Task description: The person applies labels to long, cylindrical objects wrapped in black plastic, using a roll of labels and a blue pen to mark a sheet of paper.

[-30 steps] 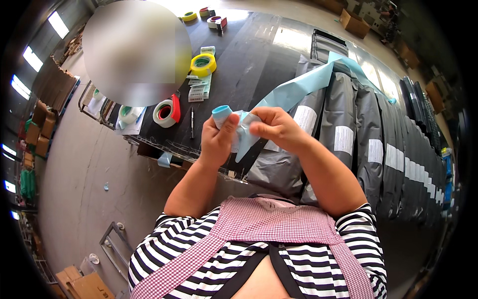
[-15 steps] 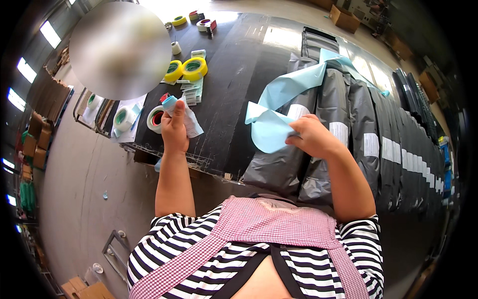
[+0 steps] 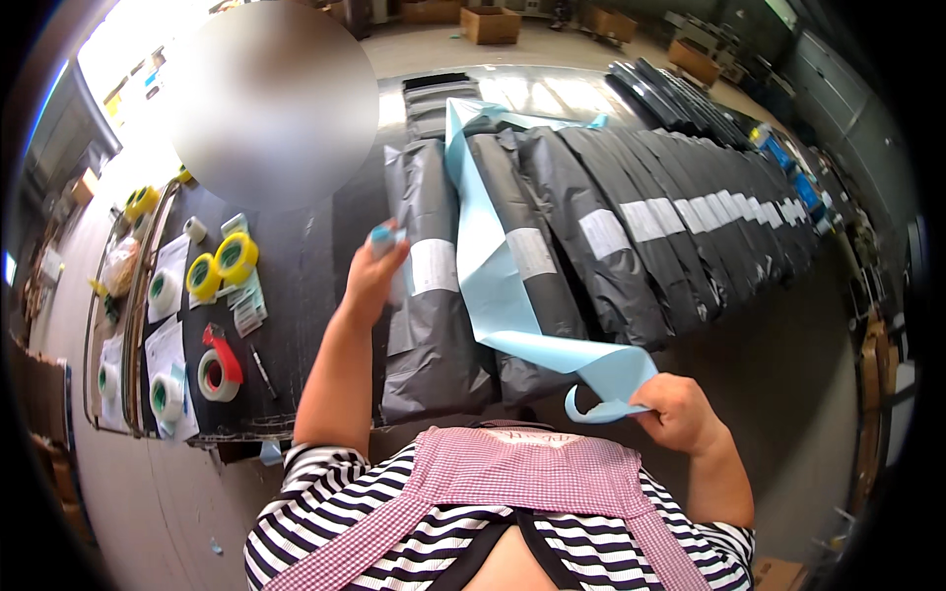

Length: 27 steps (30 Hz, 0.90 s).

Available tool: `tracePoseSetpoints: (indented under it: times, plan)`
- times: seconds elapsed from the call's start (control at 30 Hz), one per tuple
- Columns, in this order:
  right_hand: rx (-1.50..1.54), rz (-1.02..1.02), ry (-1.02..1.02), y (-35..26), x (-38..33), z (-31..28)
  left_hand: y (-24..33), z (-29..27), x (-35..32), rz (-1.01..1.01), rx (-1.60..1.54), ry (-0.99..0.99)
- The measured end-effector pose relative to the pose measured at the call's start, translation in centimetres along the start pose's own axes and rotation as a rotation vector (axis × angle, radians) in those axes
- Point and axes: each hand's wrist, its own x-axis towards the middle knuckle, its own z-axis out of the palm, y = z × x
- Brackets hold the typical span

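My left hand (image 3: 372,276) is closed around a small label roll (image 3: 382,236) with a light blue end, over the left edge of the nearest grey plastic-wrapped package (image 3: 434,345). That package bears a white label (image 3: 434,267). Low on the right, my right hand (image 3: 682,412) pinches the end of a long light blue paper strip (image 3: 483,266). The strip runs slack across the packages, twists near my right hand, and reaches back to their far ends. Part of the roll is hidden by my left fingers.
Several more grey packages (image 3: 660,212) with white labels lie side by side toward the right. At left on the black table are yellow tape rolls (image 3: 236,258), a red tape dispenser (image 3: 229,357), a pen (image 3: 264,372) and clear tape (image 3: 166,397). Cardboard boxes (image 3: 490,26) stand beyond.
The view has turned right. My left hand has moved from beside the tape to the nearest package. My right hand has drawn the blue strip's end nearer and off the packages.
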Motion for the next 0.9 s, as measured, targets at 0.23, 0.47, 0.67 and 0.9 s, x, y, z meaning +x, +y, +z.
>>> tracePoseSetpoints:
  times: [0.23, 0.47, 0.67, 0.9]
  plan:
    - [0.723, 0.492, 0.189, 3.5, -13.8, -4.0, -6.4, 12.4, 18.0, -0.32, 0.126, -0.104]
    - [0.916, 0.717, 0.646, 10.1, -32.0, -6.7, -8.5, 24.8, 18.2, -0.486, 1.18, 0.22]
    - [0.89, 0.712, 0.959, 20.8, -35.4, -4.1, -0.1, 37.5, 10.2, 0.362, 1.044, 0.117]
    - [0.435, 0.212, 0.789, 24.3, -29.5, -13.3, 5.2, 62.6, -15.5, 0.645, 0.178, -2.112]
